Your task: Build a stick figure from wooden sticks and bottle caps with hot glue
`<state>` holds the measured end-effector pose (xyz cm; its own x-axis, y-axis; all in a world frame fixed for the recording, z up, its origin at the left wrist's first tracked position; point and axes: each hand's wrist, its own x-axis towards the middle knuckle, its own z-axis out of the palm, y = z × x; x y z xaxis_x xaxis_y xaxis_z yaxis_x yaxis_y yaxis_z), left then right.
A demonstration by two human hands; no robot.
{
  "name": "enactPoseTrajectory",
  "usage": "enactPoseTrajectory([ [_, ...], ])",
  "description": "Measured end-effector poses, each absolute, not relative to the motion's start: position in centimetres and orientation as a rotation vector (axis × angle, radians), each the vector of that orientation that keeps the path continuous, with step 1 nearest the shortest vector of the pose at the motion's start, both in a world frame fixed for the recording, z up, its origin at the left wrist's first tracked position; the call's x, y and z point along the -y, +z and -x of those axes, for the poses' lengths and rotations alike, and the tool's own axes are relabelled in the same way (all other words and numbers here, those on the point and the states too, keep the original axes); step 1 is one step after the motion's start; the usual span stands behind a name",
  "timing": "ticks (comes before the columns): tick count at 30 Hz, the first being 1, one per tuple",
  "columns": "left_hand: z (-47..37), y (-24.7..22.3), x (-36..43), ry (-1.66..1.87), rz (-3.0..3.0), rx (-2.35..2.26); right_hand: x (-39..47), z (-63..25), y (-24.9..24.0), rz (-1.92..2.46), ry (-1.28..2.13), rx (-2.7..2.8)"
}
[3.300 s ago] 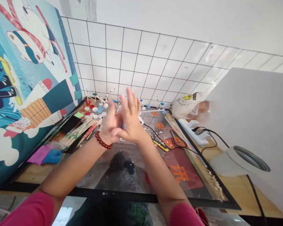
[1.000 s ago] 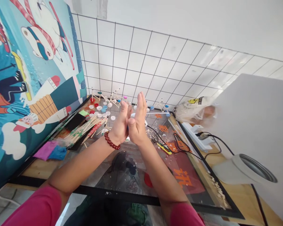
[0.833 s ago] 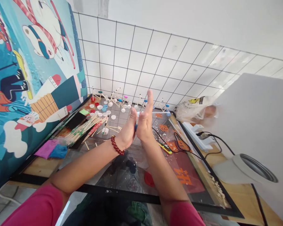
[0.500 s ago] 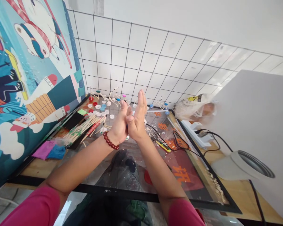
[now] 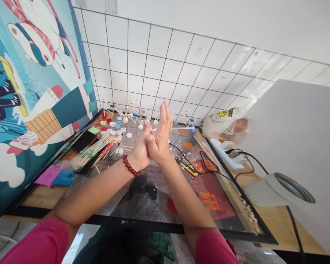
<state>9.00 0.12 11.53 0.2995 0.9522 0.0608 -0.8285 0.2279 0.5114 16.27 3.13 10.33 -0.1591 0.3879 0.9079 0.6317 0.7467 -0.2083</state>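
Observation:
My left hand (image 5: 139, 151) and my right hand (image 5: 161, 141) meet palm to palm above the table, fingers pointing up and away from me. The right fingers are stretched straight and its thumb crosses toward the left hand. The left thumb stands upright, and its fingers are mostly hidden behind the right hand. Whether anything lies between the palms cannot be seen. A dark red bead bracelet (image 5: 130, 167) circles my left wrist. Behind the hands are white bottle caps (image 5: 129, 135) and small stick figures on colored lumps, such as a pink lump (image 5: 143, 110).
Left lie a bundle of wooden sticks (image 5: 95, 152), a purple packet (image 5: 48, 175) and a blue packet (image 5: 64, 177). Right are a yellow cutter (image 5: 189, 169), a black cable (image 5: 209, 167), a power strip (image 5: 227, 154) and a grey lamp (image 5: 277, 189). A wire grid (image 5: 165, 58) backs the table.
The palms stay together, with the right hand shifted slightly up against the left. The whole view has moved a little; nothing on the table has visibly changed place.

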Motion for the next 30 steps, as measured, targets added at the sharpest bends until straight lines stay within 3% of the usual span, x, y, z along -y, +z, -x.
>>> enactPoseTrajectory([
  [9, -7.0, 12.7, -0.5, 1.091, -0.54, -0.263, -1.8, -21.5, 14.7, 0.585, 0.035, 2.189],
  [15, -6.0, 13.9, -0.5, 1.115, -0.73, -0.329, -1.4, -21.2, 14.7, 0.604, -0.003, 2.332],
  [23, -4.2, 14.1, -1.6, 1.215, -0.986, -0.503, -1.4, -21.3, 15.0, 0.671, -0.182, 1.958],
  [30, -4.2, 14.1, -1.2, 1.217, -1.088, -0.628, -1.6, -21.1, 14.8, 0.721, -0.255, 1.953],
])
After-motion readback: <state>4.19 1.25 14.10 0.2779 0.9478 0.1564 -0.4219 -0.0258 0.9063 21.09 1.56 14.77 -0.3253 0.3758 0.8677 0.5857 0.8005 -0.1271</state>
